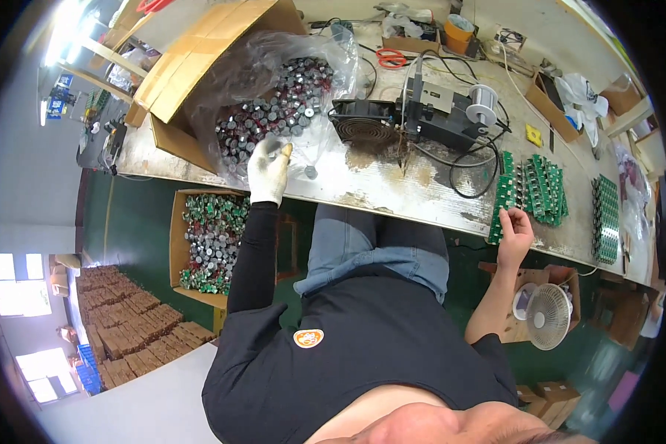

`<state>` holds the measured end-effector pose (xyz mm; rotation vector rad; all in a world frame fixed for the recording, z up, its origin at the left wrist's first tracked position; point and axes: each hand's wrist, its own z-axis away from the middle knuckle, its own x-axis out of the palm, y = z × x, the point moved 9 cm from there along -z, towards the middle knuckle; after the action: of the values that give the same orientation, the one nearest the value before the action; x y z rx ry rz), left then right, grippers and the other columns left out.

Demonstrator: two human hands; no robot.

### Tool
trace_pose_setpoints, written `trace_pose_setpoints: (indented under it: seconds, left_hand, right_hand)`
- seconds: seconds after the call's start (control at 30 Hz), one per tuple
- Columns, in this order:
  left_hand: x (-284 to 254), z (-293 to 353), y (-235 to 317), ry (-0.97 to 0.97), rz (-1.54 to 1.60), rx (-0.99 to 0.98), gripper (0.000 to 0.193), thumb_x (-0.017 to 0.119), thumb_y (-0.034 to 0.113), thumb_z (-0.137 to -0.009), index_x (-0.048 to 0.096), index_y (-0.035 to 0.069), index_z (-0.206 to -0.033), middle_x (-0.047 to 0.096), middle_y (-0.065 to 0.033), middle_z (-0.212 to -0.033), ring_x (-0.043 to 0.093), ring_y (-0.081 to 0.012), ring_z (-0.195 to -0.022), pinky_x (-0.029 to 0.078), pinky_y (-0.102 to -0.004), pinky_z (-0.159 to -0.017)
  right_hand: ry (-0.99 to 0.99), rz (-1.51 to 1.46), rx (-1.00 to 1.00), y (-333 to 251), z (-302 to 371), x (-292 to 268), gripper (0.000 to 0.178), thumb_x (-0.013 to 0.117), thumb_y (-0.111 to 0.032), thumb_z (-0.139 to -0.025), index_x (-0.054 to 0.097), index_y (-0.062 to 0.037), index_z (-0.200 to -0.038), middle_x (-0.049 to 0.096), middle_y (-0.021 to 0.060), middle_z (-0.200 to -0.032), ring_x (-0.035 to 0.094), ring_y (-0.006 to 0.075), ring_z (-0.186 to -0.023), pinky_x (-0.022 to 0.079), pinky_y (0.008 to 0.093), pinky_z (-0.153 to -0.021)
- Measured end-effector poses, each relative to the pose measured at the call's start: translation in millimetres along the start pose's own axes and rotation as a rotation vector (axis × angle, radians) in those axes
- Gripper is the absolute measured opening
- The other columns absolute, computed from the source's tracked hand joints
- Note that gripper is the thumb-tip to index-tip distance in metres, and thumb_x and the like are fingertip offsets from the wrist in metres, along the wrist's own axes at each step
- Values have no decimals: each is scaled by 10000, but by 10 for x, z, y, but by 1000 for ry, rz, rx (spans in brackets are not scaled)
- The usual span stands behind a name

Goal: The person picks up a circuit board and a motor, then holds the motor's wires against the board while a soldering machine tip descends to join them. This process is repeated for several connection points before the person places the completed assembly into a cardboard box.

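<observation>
My left hand (pixel 267 169), in a white glove, is at the near edge of a pile of small round grey parts with red wires (pixel 274 103). Its fingers are curled together; a blurred grey shape shows at the tips, too unclear to name. The pile lies on clear plastic sheeting (pixel 340 55) on the bench. One loose grey round part (pixel 310 172) sits apart, right of the glove. My bare right hand (pixel 516 231) pinches the near end of a green circuit board strip (pixel 504 194). Beside it more green board strips (pixel 544 189) lie heaped.
A soldering machine (pixel 440 111) with a solder wire spool (pixel 482 103) and a black fan (pixel 364 122) stands mid-bench. Cables loop near it. Another board stack (pixel 605 220) is at far right. Below the bench are a carton of assembled parts (pixel 214 240) and a white fan (pixel 547 317).
</observation>
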<state>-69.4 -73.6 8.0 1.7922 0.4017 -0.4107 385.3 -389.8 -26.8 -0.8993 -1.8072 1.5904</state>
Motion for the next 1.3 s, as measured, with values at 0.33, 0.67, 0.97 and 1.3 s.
trace_pose_setpoints:
  seconds: [0.33, 0.67, 0.97, 1.3]
  left_hand:
    - [144, 643, 101, 189, -428, -87, 391, 792, 334, -746, 601, 7, -844, 654, -168, -755, 656, -309, -743, 502, -358, -692]
    - [398, 295, -349, 207, 277, -355, 162, 662, 64, -840, 551, -36, -903, 661, -138, -794, 598, -147, -587, 450, -269, -497]
    - [691, 478, -62, -24, 566, -495, 351, 634, 154, -914, 544, -70, -1168, 689, -155, -926, 644, -147, -665, 499, -231, -571]
    - [1084, 776, 168, -299, 462, -384, 271, 615, 205, -933, 636, -48, -1029, 643, -53, -771, 590, -97, -641, 467, -229, -594]
  right_hand:
    - [-79, -45, -37, -82, -43, 158, 117, 606, 33, -883, 521, -41, -916, 482, -30, -870, 443, 41, -738, 375, 181, -664]
    - [-375, 212, 169, 184, -123, 598, 141, 627, 2, -842, 489, -27, -842, 502, -12, -758, 437, 35, -577, 331, 210, -497]
    - [-468, 805, 139, 155, -130, 906, 280, 718, -213, -776, 525, -20, -837, 554, 116, -664, 546, 272, -602, 431, 384, -570]
    - [-325, 784, 0, 130, -133, 920, 367, 707, -110, -797, 583, 33, -1111, 597, 102, -817, 589, 197, -666, 461, 311, -595]
